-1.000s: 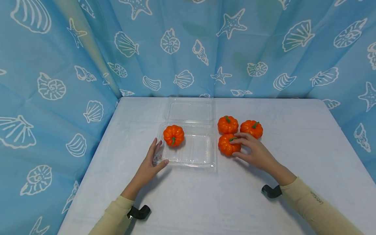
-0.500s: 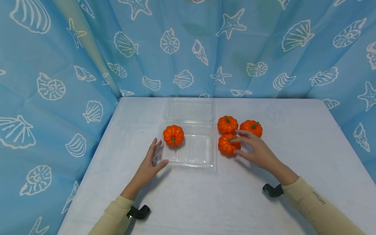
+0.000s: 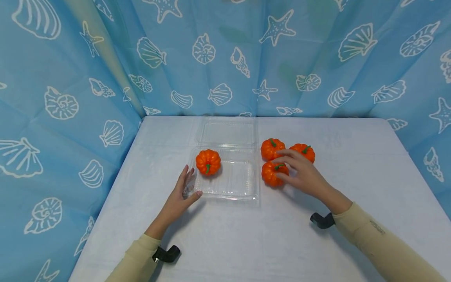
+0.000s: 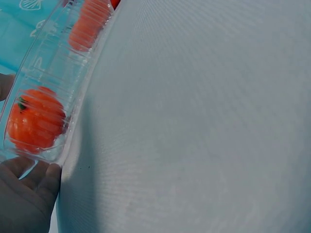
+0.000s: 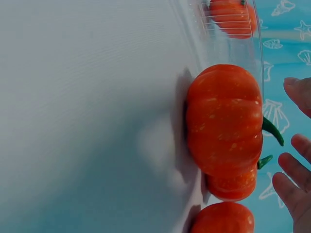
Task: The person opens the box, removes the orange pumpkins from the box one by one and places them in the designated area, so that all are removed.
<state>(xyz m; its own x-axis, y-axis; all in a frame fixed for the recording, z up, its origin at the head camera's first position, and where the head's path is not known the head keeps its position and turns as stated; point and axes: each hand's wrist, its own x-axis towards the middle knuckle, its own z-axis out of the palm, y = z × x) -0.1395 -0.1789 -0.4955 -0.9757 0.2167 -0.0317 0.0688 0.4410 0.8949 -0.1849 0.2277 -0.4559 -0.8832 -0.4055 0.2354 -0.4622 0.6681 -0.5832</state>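
Observation:
A clear plastic clamshell container (image 3: pixel 237 197) lies unfolded, its lid (image 3: pixel 227 133) toward the back. Inside its left part sits one small orange pumpkin (image 3: pixel 208 162) with a green stem. My left hand (image 3: pixel 179 199) rests against the container's left front corner, fingers along the side and thumb at the front edge. To the right of the container stand a front pumpkin (image 3: pixel 272 177), a back pumpkin (image 3: pixel 273 149) and a right pumpkin (image 3: pixel 307 152). Over the front one hovers my right hand (image 3: pixel 304 174), fingers spread; the right wrist view shows this hand (image 5: pixel 299 182) apart from the pumpkin (image 5: pixel 224 121).
A white cloth covers the table (image 3: pixel 225 243). Behind and at the left hangs a blue curtain (image 3: pixel 218 58) with white shells and starfish. Black camera mounts (image 3: pixel 167 254) sit on both wrists.
My right hand has shifted slightly back and to the left, its fingertips now above the gap between the front and back pumpkins. The left hand and container have stayed put.

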